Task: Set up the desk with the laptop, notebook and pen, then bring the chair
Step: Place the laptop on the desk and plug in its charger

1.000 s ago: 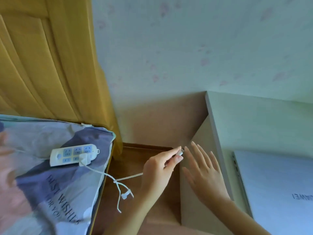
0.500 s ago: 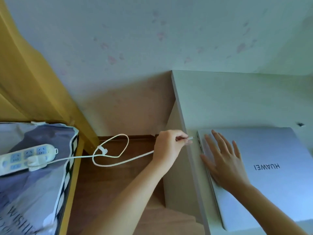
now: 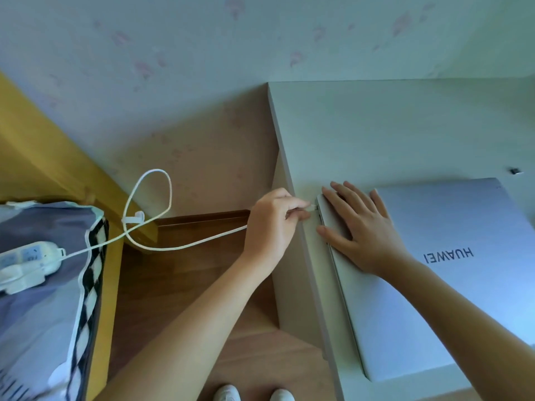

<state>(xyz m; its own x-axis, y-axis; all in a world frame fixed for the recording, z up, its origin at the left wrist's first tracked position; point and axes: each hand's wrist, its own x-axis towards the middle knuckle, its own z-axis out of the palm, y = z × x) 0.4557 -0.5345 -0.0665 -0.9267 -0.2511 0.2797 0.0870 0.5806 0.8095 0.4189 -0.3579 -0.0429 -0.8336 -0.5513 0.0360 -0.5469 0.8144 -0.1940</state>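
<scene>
A closed silver laptop [image 3: 451, 273] lies on the white desk [image 3: 390, 131], its logo upside down to me. My right hand [image 3: 362, 230] lies flat with spread fingers on the laptop's near-left corner. My left hand [image 3: 272, 224] pinches the plug of a white charging cable [image 3: 150, 204] and holds its tip against the laptop's left edge. The cable loops back to a white power strip [image 3: 26, 261] lying on the bed at the left. No notebook, pen or chair is in view.
A bed with grey patterned bedding [image 3: 43, 308] and a yellow frame [image 3: 113, 285] stands at the left. Wooden floor [image 3: 179, 285] fills the gap between bed and desk. A small dark object [image 3: 516, 171] lies on the desk at the far right. My white shoes [image 3: 252, 394] show below.
My left hand carried the cable plug from the gap beside the desk up to the laptop's left edge. My right hand moved from the desk's side onto the laptop lid.
</scene>
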